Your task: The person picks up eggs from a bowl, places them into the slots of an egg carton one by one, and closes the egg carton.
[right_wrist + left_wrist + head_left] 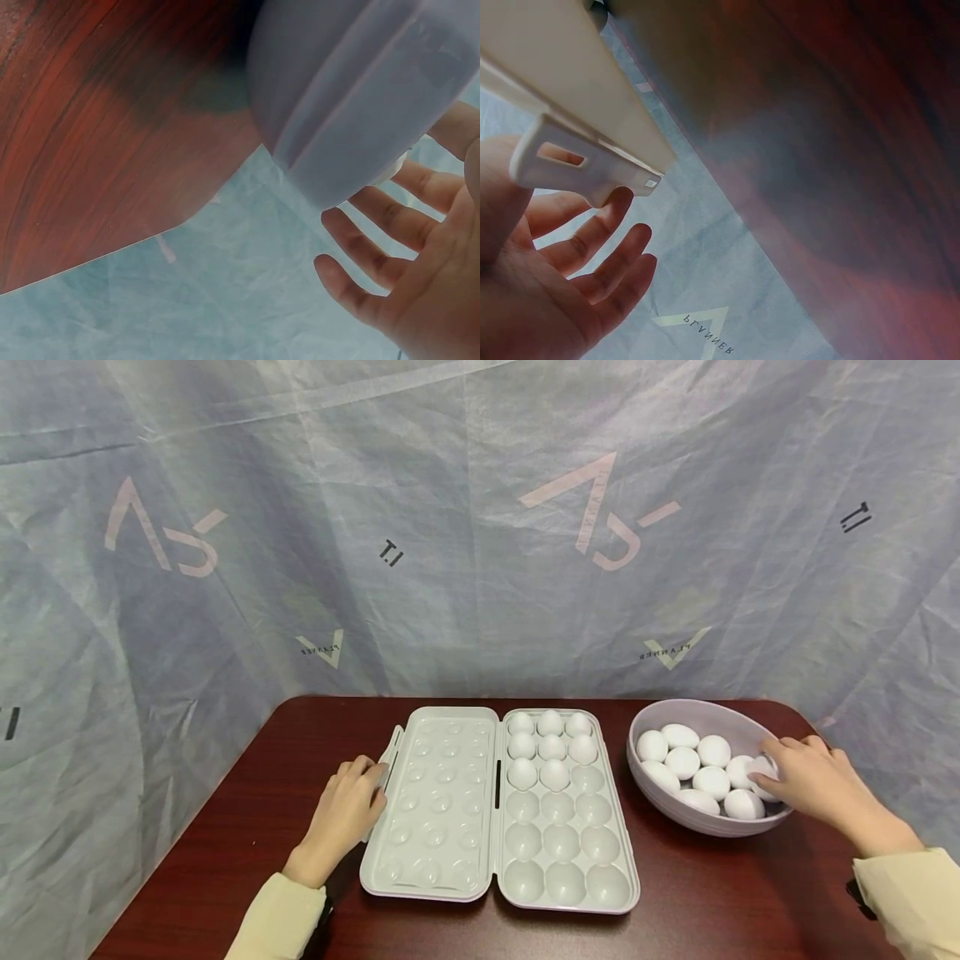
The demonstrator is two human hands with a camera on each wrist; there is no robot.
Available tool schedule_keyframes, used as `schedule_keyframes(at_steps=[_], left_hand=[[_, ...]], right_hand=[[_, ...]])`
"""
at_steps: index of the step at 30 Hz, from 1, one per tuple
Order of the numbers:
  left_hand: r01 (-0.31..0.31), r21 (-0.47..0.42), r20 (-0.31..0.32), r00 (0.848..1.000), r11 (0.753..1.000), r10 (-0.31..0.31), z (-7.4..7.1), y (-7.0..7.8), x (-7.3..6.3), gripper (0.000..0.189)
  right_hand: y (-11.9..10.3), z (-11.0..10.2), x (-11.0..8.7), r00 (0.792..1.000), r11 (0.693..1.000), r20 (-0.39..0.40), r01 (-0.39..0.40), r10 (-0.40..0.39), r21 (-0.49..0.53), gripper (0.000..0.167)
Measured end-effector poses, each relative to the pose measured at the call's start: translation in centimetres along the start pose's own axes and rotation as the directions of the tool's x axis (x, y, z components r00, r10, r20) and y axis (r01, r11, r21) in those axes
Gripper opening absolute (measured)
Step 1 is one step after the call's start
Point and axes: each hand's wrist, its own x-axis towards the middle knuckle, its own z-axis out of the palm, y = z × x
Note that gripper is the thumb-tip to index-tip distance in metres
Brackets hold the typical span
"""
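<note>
An egg storage box lies opened flat, its lid (442, 777) on the left and its cupped egg tray (558, 843) on the right. White eggs (551, 747) fill several cups at the tray's far end; the nearer cups hold none. My left hand (345, 806) pinches the latch flap (585, 165) on the lid's outer edge between thumb and index finger. At the right, a grey-purple bowl (675, 818) contains several more eggs. Over its right rim reaches my right hand (813, 777), thumb and fingers around an egg (763, 768). The bowl's wall mostly hides that egg in the right wrist view.
The dark red wooden table (292, 777) carries the box and bowl. Behind it hangs a grey printed sheet (465, 568), which also covers both sides. The bowl's raised rim stands between my right hand and the tray.
</note>
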Motion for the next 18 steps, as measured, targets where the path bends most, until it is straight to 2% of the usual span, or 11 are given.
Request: schedule_keyframes(at_steps=[9,18], left_hand=[[0.001,0.003,0.0,1.0,1.0,-0.001,0.04,-0.01,-0.03,0.033],[0.0,0.004,0.005,1.0,1.0,0.0,-0.08,0.05,-0.05,0.034]], right_hand=[[0.19,-0.01,-0.27,1.0,1.0,0.018,-0.018,0.017,0.01,0.043],[0.22,0.18,-0.24,0.999,1.0,-0.032,-0.009,0.009,0.016,0.043]])
